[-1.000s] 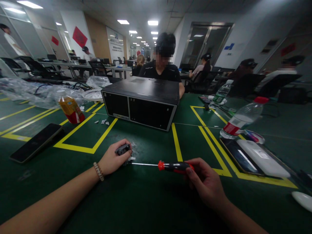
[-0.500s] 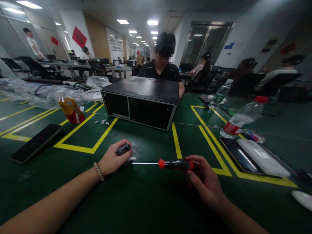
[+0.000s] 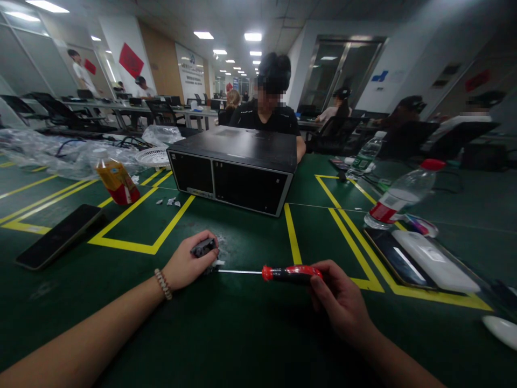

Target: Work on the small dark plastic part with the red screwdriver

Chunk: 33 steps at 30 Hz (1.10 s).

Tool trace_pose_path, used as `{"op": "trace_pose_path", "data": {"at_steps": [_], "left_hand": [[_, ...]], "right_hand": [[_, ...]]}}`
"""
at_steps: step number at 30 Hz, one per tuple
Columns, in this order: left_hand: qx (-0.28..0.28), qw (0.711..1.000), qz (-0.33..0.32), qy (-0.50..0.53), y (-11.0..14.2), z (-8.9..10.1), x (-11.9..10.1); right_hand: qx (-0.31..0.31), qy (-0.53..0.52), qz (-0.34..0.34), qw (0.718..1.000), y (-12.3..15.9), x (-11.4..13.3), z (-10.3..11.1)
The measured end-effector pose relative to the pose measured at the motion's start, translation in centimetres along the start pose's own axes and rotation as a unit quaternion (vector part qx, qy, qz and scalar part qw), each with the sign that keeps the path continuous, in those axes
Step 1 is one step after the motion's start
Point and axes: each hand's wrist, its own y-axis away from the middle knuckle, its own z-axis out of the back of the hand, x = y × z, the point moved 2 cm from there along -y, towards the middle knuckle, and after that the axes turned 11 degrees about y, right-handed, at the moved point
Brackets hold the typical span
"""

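Right grip (image 3: 341, 303), half curled, pinches the screwdriver (image 3: 288, 274) by its butt.

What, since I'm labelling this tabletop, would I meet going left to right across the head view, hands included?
Black slab, orange bottle, left hand, screwdriver, right hand, red-capped bottle, white object.

Over the green table (image 3: 242, 339), the left hand (image 3: 193, 264) holds a small dark part (image 3: 203, 247). The right hand (image 3: 341, 299) grips a red-and-black screwdriver (image 3: 291, 274) pointing to nine o'clock. A black case (image 3: 246, 184) lies at twelve, a yellow-red bottle (image 3: 117, 180) near eleven, a red-capped bottle (image 3: 399, 196) near one.
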Motion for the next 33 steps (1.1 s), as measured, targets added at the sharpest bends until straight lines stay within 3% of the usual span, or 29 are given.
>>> {"op": "trace_pose_path", "data": {"at_steps": [6, 12, 23, 33], "left_hand": [[-0.003, 1.000, -0.010, -0.012, 0.01, -0.06, -0.06], [0.010, 1.000, 0.003, -0.004, -0.05, 0.08, 0.23], [0.006, 1.000, -0.001, -0.015, -0.05, 0.16, 0.05], [-0.002, 1.000, -0.003, -0.019, -0.10, 0.05, 0.14]], "right_hand": [[-0.021, -0.004, 0.003, 1.000, 0.13, -0.03, -0.16], [0.006, 0.006, 0.026, 1.000, 0.34, -0.29, 0.10], [0.013, 0.015, -0.015, 1.000, 0.14, -0.19, 0.21], [-0.001, 0.005, -0.006, 1.000, 0.31, -0.33, 0.00]]}}
